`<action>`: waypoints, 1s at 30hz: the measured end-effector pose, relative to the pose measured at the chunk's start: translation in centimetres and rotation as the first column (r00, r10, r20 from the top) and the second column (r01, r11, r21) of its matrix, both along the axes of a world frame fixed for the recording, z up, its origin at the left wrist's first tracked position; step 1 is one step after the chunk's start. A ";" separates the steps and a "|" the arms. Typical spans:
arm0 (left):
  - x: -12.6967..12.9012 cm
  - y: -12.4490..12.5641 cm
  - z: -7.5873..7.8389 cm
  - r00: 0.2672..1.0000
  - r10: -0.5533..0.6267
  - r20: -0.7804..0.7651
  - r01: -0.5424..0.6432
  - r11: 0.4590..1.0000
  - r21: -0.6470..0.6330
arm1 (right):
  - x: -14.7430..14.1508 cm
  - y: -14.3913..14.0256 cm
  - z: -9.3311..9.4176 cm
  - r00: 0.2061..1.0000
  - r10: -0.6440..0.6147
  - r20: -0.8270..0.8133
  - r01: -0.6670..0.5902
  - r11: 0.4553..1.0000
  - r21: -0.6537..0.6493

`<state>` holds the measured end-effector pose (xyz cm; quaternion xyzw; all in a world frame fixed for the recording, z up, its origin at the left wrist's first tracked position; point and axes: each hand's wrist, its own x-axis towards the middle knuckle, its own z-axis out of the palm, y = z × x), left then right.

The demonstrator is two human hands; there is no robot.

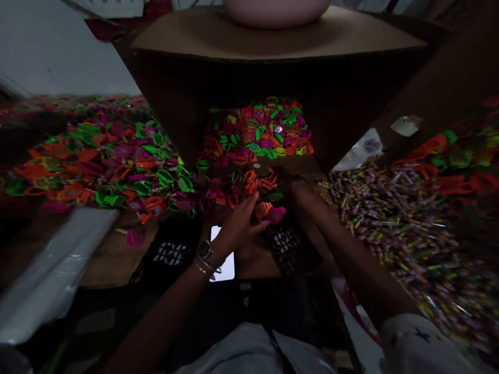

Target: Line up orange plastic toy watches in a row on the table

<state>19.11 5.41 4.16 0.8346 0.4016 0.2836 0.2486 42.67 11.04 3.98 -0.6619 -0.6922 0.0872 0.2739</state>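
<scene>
My left hand [240, 222], with a watch and bangles on its wrist, reaches over the worktop. Its index finger and thumb are spread apart, and the fingertips lie beside an orange toy watch [263, 209] and a pink toy watch [276, 214]. More orange toy watches [251, 182] lie just past the fingertips. To the right, my right hand [299, 188] is in deep shadow near the box opening. Its fingers are hidden, so what it holds, if anything, does not show. A phone [228, 267] with a bright white screen lies partly under my left wrist.
An open cardboard box [273, 49] holds a pile of colourful toy watches [265, 127]; a pink rounded container [276, 11] sits on top. Another toy-watch heap [117, 161] spreads left, beside clear plastic bags [58, 270]. Small wrapped sticks [401, 223] are heaped at right.
</scene>
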 end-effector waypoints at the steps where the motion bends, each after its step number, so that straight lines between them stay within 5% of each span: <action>1: -0.5 0.4 0.3 1.000 0.024 0.020 -0.024 1.000 0.013 | 0.7 -0.7 0.2 0.998 -0.045 -0.036 0.045 0.999 0.021; 5: -2.6 1.4 2.2 0.987 0.137 0.086 -0.144 0.986 0.082 | 1.8 -5.7 0.4 0.859 -0.142 -0.492 0.272 0.941 0.202; 9: -3.1 0.5 3.9 0.974 0.172 0.149 -0.177 0.984 0.020 | 0.3 -11.9 -1.3 0.413 -0.159 -0.897 0.442 0.896 0.045; 13: -1.9 -1.7 4.7 0.972 0.113 0.205 -0.079 0.983 -0.168 | -1.9 -16.3 -2.9 -0.130 -0.265 -0.955 0.425 0.856 -0.295; 15: -0.9 -2.8 4.9 0.967 0.060 0.247 0.022 0.949 -0.314 | -3.2 -17.6 -2.7 -0.229 -0.312 -0.922 0.327 0.867 -0.375; 17: 0.1 -3.5 5.1 0.949 -0.002 0.316 0.153 0.877 -0.456 | -4.7 -18.3 -2.0 -0.168 -0.365 -0.916 0.197 0.898 -0.393; 18: 0.5 -3.8 5.3 0.938 -0.025 0.345 0.207 0.839 -0.503 | -5.4 -18.5 -1.5 -0.074 -0.378 -0.923 0.141 0.912 -0.385; 22: 1.2 -3.8 6.1 0.953 -0.094 0.288 0.238 0.821 -0.519 | -6.9 -17.9 -0.6 0.553 -0.244 -0.797 0.127 0.970 -0.209; 24: 0.8 -3.3 6.5 0.957 -0.150 0.247 0.253 0.850 -0.462 | -6.8 -16.8 -0.8 0.751 -0.162 -0.640 0.141 0.986 -0.085; 26: 0.1 -2.7 6.7 0.948 -0.161 0.273 0.265 0.877 -0.402 | -6.5 -15.5 -1.4 0.796 -0.143 -0.589 0.142 0.989 -0.047; 30: -2.3 -1.6 6.5 0.922 0.078 0.380 0.057 0.941 -0.333 | -6.2 -13.0 -3.3 0.653 -0.226 -0.723 0.190 0.973 -0.133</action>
